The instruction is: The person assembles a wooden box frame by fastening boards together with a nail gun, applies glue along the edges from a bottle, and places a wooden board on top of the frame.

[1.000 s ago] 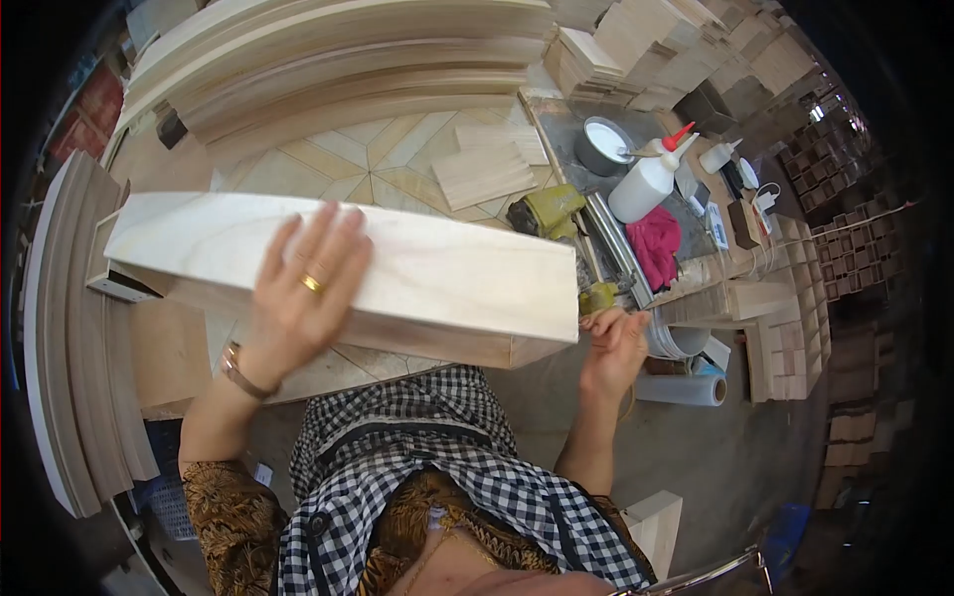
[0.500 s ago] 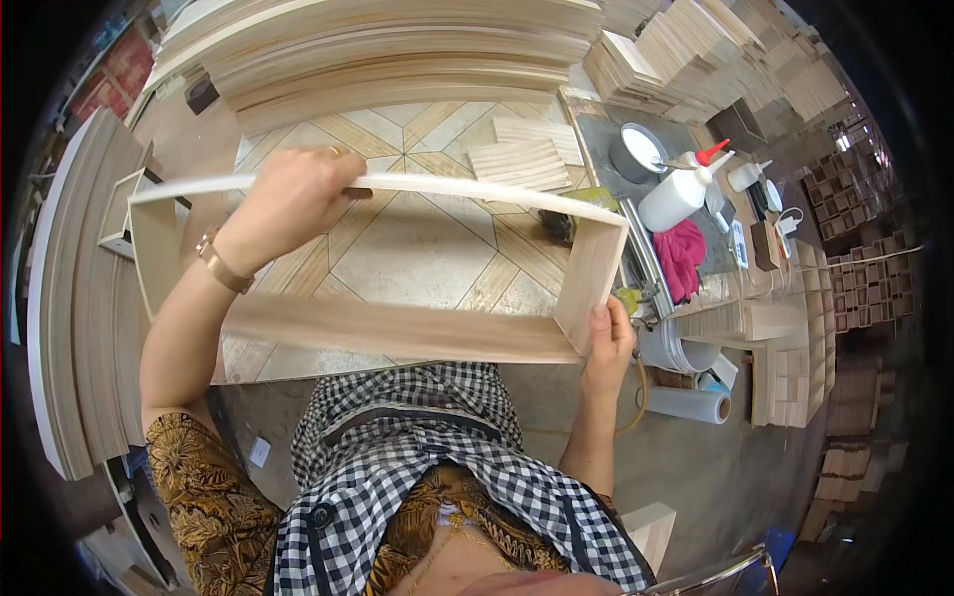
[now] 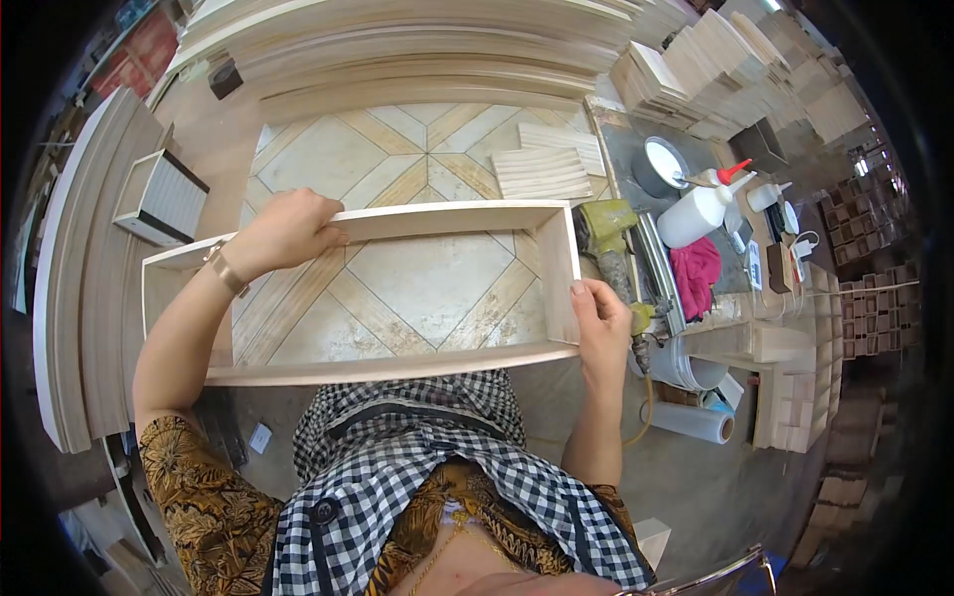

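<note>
A long, open rectangular wooden frame (image 3: pixel 397 368) lies across the tiled work surface (image 3: pixel 427 288), its inside facing up. My left hand (image 3: pixel 290 230) is closed over the frame's far long side, left of its middle, with a watch on the wrist. At the right end board, my right hand (image 3: pixel 601 323) grips near the front corner, thumb on the edge. Just beyond that end rests a green nail gun (image 3: pixel 604 226). Two thin light boards (image 3: pixel 542 173) lie behind the frame.
Long boards (image 3: pixel 427 60) are stacked at the back, more (image 3: pixel 84 278) at the left beside a small box (image 3: pixel 164 204). On the right stand a glue bottle (image 3: pixel 693 217), a bowl of white glue (image 3: pixel 659 167) and a pink cloth (image 3: pixel 695 276). A hose hangs below the nail gun.
The frame has turned from showing its broad side to lying with its opening upward. My left hand has gone from flat on the panel to gripping the far side; my right hand now holds the end.
</note>
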The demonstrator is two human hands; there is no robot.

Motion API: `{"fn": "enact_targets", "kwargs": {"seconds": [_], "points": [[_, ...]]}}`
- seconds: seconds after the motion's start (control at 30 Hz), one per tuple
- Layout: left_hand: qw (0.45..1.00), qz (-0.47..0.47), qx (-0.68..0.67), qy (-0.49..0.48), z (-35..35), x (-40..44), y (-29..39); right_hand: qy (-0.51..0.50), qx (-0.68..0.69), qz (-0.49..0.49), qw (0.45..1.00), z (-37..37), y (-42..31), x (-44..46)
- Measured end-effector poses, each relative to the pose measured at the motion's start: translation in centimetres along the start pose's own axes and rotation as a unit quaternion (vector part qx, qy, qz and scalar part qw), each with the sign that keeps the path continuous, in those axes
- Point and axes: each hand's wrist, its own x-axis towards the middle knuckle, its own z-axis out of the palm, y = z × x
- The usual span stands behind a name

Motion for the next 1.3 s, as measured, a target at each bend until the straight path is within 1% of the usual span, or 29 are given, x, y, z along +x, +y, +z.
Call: {"fn": "enact_targets", "kwargs": {"seconds": [0.07,0.1,0.2,0.27,0.3,0.37,0.43,0.47,0.5,0.53,0.57,0.6,0.63,0.67,0.7,0.73,0.8,0.87,0.97,1.03,1.07,1.13,1.23,1.3], "points": [[1.0,0.001,0.015,0.008,1.2,1.1,-1.0,-0.013,-0.019,0.017,1.0,0.8,1.2,1.1],[1.0,-0.012,-0.001,-0.002,1.5,1.8,-1.4,-0.002,-0.012,0.031,0.999,1.0,1.3,1.6],[0.998,-0.044,-0.038,-0.021,1.5,4.1,-1.1,0.015,0.019,0.001,1.0,0.9,1.9,3.7],[0.997,-0.062,-0.053,-0.015,1.2,4.5,-0.4,0.011,-0.002,0.001,1.0,0.5,1.3,4.5],[0.997,-0.011,-0.034,0.071,1.7,4.4,-0.5,0.014,-0.006,0.003,1.0,0.5,1.3,4.8],[0.967,0.09,0.007,0.236,3.0,3.6,-0.2,0.019,0.01,0.014,1.0,0.3,1.9,5.1],[0.939,0.163,-0.019,0.301,1.8,2.3,2.5,0.031,0.094,0.044,0.994,0.3,1.8,4.9],[0.943,0.167,-0.122,0.26,1.1,1.0,4.3,0.038,0.133,0.06,0.989,0.1,1.6,4.7],[0.935,0.168,-0.225,0.217,0.4,-0.4,6.2,0.054,0.155,0.064,0.984,-0.1,1.6,4.5],[0.901,0.161,-0.381,0.133,-0.3,-1.9,8.1,0.075,0.175,0.045,0.981,-0.1,1.9,4.4],[0.836,0.148,-0.527,0.045,-0.9,-3.6,9.9,0.097,0.194,0.026,0.976,0.1,2.4,4.0],[0.754,0.117,-0.645,-0.032,-1.1,-4.9,11.7,0.117,0.211,0.008,0.97,0.2,2.9,3.6],[0.721,0.118,-0.678,-0.081,-1.5,-5.7,13.3,0.134,0.209,-0.01,0.969,0.6,3.6,3.2],[0.7,0.145,-0.694,-0.083,-1.3,-6.0,14.9,0.158,0.216,-0.014,0.963,1.0,4.3,2.8],[0.68,0.182,-0.708,-0.062,-0.6,-6.1,16.4,0.181,0.221,-0.018,0.958,1.5,5.0,2.5],[0.675,0.191,-0.71,-0.06,-0.7,-5.9,17.6,0.202,0.226,-0.024,0.953,1.8,5.9,2.3],[0.688,0.178,-0.684,-0.162,-2.2,-5.6,19.0,0.197,0.219,-0.045,0.954,2.1,6.9,2.0],[0.683,0.184,-0.683,-0.18,-1.9,-5.6,19.5,0.194,0.19,-0.059,0.961,2.6,6.3,1.6],[0.668,0.217,-0.679,-0.214,-1.6,-5.7,21.0,0.188,0.199,-0.071,0.959,2.4,6.7,1.6],[0.664,0.226,-0.69,-0.178,-1.5,-5.5,21.5,0.201,0.193,-0.082,0.957,2.5,7.1,2.0],[0.67,0.231,-0.68,-0.186,-1.5,-5.7,21.5,0.207,0.167,-0.094,0.959,2.4,7.2,1.9],[0.683,0.242,-0.649,-0.23,-1.5,-5.4,21.1,0.205,0.156,-0.078,0.963,2.3,7.0,1.7],[0.697,0.258,-0.608,-0.279,-2.3,-4.7,20.8,0.169,0.241,-0.07,0.953,2.5,7.0,1.7],[0.709,0.275,-0.578,-0.296,-2.6,-4.4,21.2,0.181,0.233,-0.126,0.947,2.5,7.3,1.5]]}}
